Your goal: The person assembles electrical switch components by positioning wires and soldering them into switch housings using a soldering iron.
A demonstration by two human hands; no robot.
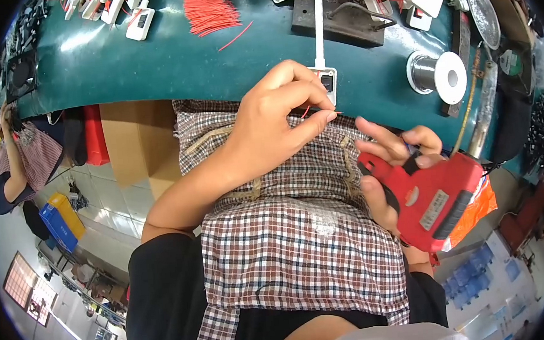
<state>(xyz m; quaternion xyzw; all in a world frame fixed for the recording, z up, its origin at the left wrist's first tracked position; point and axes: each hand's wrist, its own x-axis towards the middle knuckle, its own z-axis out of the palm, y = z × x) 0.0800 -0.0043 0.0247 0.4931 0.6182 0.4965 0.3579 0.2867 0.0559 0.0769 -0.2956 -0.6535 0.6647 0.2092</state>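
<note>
The left hand [274,115] is pinched on a red wire [339,112] beside the white switch housing [333,95] at the edge of the table [213,66]. The right hand [401,150] grips a red tool [437,198].

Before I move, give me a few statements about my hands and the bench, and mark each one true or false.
1. Your left hand pinches a thin red wire. True.
2. Your right hand is empty. False: it holds a red-and-black tool.
3. The pile of red wires lies on the green bench top. True.
4. The spool of silvery wire is left of that pile. False: it stands to the right of it.
5. Your apron has a checked pattern. True.
</note>
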